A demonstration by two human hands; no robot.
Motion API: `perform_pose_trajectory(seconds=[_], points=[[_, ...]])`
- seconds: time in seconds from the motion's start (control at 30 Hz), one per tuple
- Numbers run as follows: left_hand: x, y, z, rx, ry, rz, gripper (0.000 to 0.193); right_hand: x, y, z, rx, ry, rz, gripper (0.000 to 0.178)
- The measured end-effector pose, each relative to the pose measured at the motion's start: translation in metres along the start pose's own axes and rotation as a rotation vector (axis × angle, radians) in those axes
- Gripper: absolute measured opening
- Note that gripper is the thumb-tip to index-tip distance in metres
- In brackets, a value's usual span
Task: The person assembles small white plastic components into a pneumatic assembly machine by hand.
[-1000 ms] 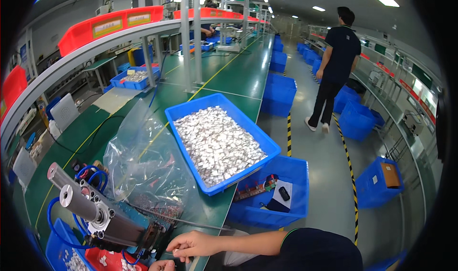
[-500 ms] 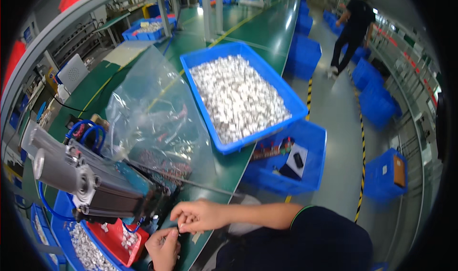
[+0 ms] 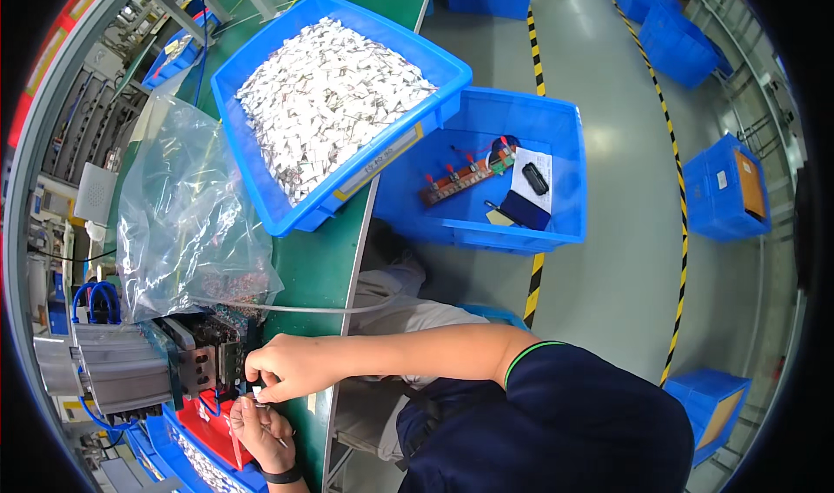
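My right hand (image 3: pixel 295 367) is closed in a pinch beside the die end of a metal bench press (image 3: pixel 130 371). At its fingertips is a small white piece (image 3: pixel 256 392), partly hidden. Just below, my left hand (image 3: pixel 263 434), with a dark band on its wrist, has its fingers curled up close to the right fingertips. Thin pale slivers show between its fingers; their kind is too small to make out. A red bin (image 3: pixel 213 428) lies under the press, next to my left hand.
A large blue tray (image 3: pixel 252 176) full of small white pieces stands on the green table (image 3: pixel 304 271). Left of it lies a clear plastic bag (image 3: pixel 187 206). A blue crate (image 3: pixel 417 206) holding a fixture and papers stands beyond the table edge. Blue tubes (image 3: pixel 102 293) loop by the press.
The view has swung, so the tray and crate sit higher and further left. Both hands have come closer to the press's die. The walking person is almost out of the picture.
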State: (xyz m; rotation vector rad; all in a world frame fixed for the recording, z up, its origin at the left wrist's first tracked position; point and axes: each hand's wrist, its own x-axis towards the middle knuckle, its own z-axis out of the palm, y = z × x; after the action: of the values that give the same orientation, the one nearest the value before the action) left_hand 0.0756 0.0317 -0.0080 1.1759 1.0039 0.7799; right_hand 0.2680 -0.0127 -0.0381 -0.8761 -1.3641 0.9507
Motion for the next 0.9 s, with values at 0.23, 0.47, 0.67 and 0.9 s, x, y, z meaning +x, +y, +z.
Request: perform_pose_trajectory(seconds=[0.23,0.47,0.67,0.9], points=[[0.0007,-0.0045,-0.0020,-0.070,0.003,0.057,0.019,-0.0008,-0.0040,-0.0003,-0.009,0.027,-0.010,0.024],[0.0018,-0.0063,-0.0030,-0.054,-0.010,0.087,0.020,-0.0021,-0.0023,-0.0005,-0.024,0.008,-0.040,0.024],[0.0017,-0.0055,0.0015,-0.053,0.001,0.073,0.022,-0.0038,-0.0052,-0.0052,-0.024,0.031,-0.066,0.023],[0.0011,-0.0049,0.0014,-0.054,0.014,0.076,0.020,-0.0016,-0.0034,-0.0036,-0.033,0.025,-0.056,0.024]])
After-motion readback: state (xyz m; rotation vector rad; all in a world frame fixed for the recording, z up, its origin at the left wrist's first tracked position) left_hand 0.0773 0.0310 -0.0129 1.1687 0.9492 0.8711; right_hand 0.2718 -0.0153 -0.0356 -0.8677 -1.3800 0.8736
